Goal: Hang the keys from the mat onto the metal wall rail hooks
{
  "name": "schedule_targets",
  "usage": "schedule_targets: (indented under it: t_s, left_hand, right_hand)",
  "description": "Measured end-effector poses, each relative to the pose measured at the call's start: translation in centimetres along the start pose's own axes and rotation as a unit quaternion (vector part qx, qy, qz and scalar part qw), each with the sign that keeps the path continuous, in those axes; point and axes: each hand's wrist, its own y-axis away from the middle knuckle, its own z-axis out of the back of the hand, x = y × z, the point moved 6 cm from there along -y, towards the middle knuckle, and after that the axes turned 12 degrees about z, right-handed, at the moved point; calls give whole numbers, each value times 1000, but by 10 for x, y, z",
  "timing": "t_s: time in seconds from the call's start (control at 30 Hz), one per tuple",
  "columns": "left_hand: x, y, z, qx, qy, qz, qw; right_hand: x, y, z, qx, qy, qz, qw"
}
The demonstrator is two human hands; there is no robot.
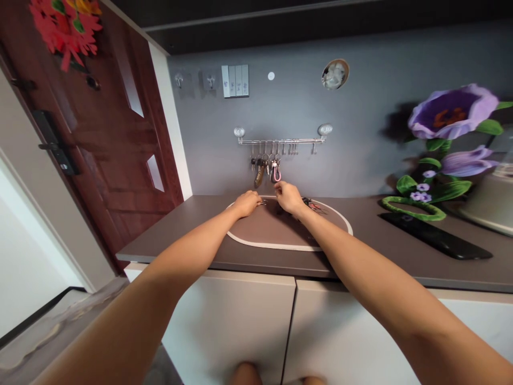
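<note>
Over the left part of a brown mat with a pale rim (276,247) is my left hand (247,203), its fingers closed around a small shiny metal piece (263,202) that looks like a key or ring. My right hand (288,198) is raised over the mat with thumb and finger pinched together; what they hold, if anything, is hidden. Just above its fingertips hangs a pink loop (277,172) with keys. Other key bunches, one with a brown tag (259,175), hang from the hooked metal rail (282,141). Several keys (315,205) lie behind my right wrist.
Purple artificial flowers (452,115), a green ring base (414,209) and a long black object (436,235) occupy the counter's right side. A switch panel (235,81) is on the wall. To the left stands a dark red door (116,133); a dark shelf (280,24) overhangs above.
</note>
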Motion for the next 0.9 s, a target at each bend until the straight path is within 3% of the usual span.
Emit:
schedule_targets:
  t_s: [0.27, 0.4, 0.5, 0.57, 0.7, 0.9]
  left_hand:
    - [-6, 4, 2, -3, -27, -37, 999]
    - [-7, 4, 6, 2, 58, -14, 998]
    - [-7, 6, 9, 18, 185, 45, 981]
    - [-5, 7, 10, 35, 301, 93, 948]
    - [-3, 7, 9, 73, 499, 158, 849]
    - [-2, 5, 18, 80, 663, 146, 729]
  right_hand:
    - [1, 0, -3, 18, 8, 10, 1000]
    - [2, 1, -4, 27, 14, 15, 999]
    - [3, 2, -2, 30, 12, 17, 999]
    - [3, 2, -2, 32, 10, 16, 999]
    - [7, 3, -2, 38, -4, 33, 999]
    - [21, 3, -1, 2, -94, 106, 990]
